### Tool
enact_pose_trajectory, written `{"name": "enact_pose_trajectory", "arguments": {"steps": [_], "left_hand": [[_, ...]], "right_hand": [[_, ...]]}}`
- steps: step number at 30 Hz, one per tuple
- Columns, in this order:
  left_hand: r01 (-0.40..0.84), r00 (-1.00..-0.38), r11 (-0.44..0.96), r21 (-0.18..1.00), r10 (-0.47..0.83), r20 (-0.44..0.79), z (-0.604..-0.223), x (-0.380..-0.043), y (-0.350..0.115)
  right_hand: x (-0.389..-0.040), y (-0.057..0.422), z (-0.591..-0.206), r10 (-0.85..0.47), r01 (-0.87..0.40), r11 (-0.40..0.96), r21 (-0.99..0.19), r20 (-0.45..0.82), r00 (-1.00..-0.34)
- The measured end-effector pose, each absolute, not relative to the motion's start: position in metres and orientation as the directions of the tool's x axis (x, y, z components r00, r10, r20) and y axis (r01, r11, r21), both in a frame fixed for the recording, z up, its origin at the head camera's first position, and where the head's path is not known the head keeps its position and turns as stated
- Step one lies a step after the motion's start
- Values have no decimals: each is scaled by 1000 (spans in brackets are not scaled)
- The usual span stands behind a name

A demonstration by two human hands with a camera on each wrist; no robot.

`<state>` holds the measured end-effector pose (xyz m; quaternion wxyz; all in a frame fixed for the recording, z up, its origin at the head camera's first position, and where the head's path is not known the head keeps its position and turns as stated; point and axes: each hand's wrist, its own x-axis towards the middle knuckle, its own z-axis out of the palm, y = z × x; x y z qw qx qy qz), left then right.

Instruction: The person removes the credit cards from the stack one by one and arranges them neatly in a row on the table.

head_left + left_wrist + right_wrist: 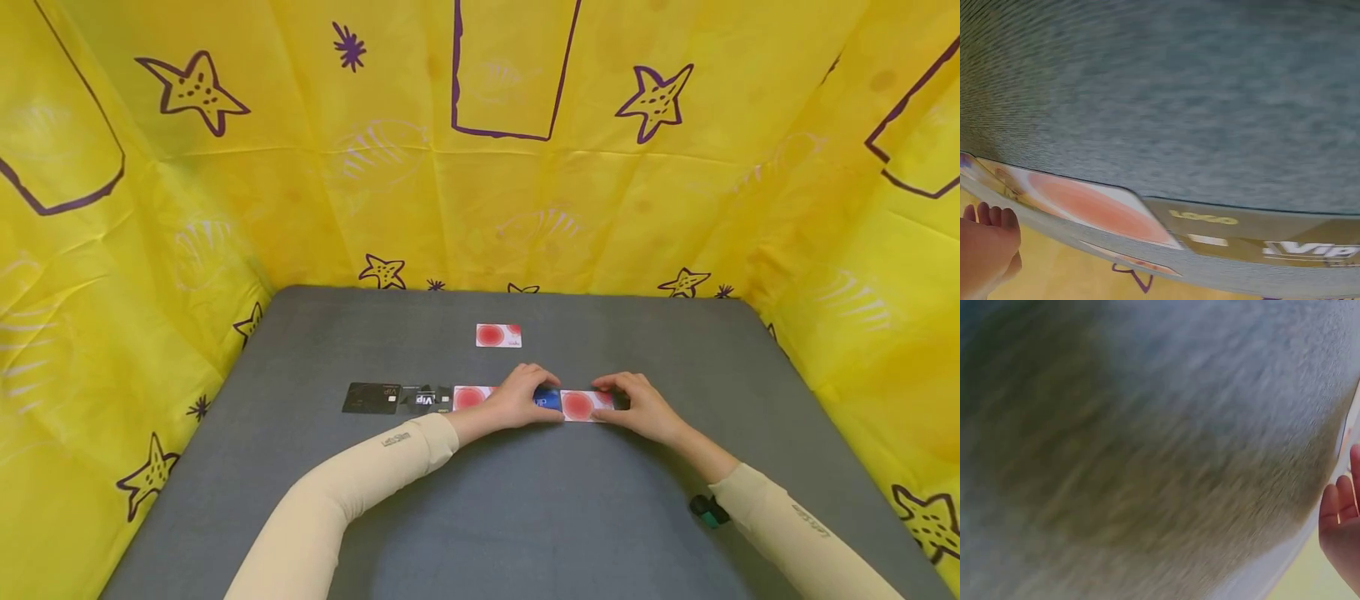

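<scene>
Several cards lie end to end in a row on the grey table. My left hand (517,397) is over the middle of the row, thumb and fingers at the near and far edges of a blue card (549,400). From the other side, my right hand (641,406) pinches the right part of a red-and-white card (577,405) by its long edges. This card's left end meets the blue one. Left of my left hand are another red-circled card (471,397), partly covered by it, a dark VIP card (425,400) and a black card (371,398).
One more red-and-white card (498,336) lies by itself farther back on the grey table (480,517). Yellow cloth (480,217) with starfish drawings hangs around the back and sides. A dark green-marked object (708,512) hangs by the right sleeve.
</scene>
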<state>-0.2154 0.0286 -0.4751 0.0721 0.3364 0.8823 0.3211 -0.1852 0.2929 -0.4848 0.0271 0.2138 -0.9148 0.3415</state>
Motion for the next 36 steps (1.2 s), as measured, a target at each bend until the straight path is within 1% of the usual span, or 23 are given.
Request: {"name": "enact_pose_trajectory", "arguments": {"steps": [3, 12, 24, 32, 36], "left_hand": [[546, -762, 558, 625, 641, 92, -474, -217, 21], [588, -748, 515, 624, 639, 177, -476, -226, 2], [518, -791, 537, 666, 597, 133, -476, -230, -23], [456, -828, 564, 688, 553, 95, -477, -235, -41], [447, -834, 552, 704, 541, 105, -479, -237, -51]], "right_hand": [[-188, 286, -483, -381, -425, 660, -619, 212, -900], [-198, 270, -481, -394, -432, 649, -626, 209, -895], [-207, 245, -477, -398, -396, 621, -676, 164, -903], [-216, 226, -479, -385, -361, 629, -688, 128, -914], [-221, 218, -480, -377, -342, 631, -696, 110, -919]]}}
